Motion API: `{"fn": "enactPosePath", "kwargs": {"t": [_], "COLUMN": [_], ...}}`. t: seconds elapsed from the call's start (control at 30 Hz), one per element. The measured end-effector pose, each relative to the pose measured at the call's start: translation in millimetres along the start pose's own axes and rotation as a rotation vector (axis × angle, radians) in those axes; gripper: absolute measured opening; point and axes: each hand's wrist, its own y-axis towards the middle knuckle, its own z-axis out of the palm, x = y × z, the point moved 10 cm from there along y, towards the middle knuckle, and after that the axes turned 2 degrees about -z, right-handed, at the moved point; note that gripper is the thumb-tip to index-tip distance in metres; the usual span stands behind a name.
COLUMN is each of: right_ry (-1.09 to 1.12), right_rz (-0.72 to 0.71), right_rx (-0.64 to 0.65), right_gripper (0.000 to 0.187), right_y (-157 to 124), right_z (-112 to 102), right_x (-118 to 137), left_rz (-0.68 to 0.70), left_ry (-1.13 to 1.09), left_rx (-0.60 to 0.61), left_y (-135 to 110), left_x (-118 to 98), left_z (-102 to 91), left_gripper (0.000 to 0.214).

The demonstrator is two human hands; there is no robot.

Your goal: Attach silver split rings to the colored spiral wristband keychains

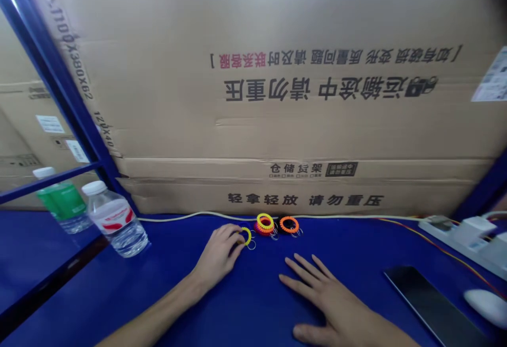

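Observation:
My left hand [219, 252] rests on the blue table surface [257, 305] with its fingers curled onto a yellow coil wristband keyring [247, 236]. Just right of it lies a small stack of coil keyrings, yellow on red [265, 224]. An orange coil keyring on something black [289, 224] sits beside that stack, against the cardboard. My right hand [328, 299] lies flat on the table, fingers stretched out and apart, holding nothing, a short way in front of the keyrings.
Large cardboard boxes [277, 99] wall off the back. Two water bottles [116, 220] stand at the left by a blue shelf post [59, 72]. A power strip [463, 233], a dark phone [431, 305] and a white mouse [487, 305] lie at the right. A cable [178, 217] runs along the boxes.

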Motion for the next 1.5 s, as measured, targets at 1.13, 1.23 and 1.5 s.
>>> {"fn": "enactPosePath", "kwargs": {"t": [1.13,1.23,1.5], "right_ry": [-0.027,-0.07,0.164], "right_rz": [-0.416,-0.381,-0.226], "right_rx": [-0.468,-0.445,-0.498], "right_gripper": [0.024,0.024,0.015], "right_y": [2,3,8], "right_z": [-4,3,6], "right_x": [41,37,21], "left_rz": [-0.147,-0.168,-0.209], "left_ry": [-0.614,-0.635,-0.708], "left_rx": [0.289,0.29,0.225], "left_y": [-37,-38,-36], "left_x": [-77,-75,-72], "left_z": [27.8,29.8,26.9], "left_gripper": [0.023,0.021,0.018]}}
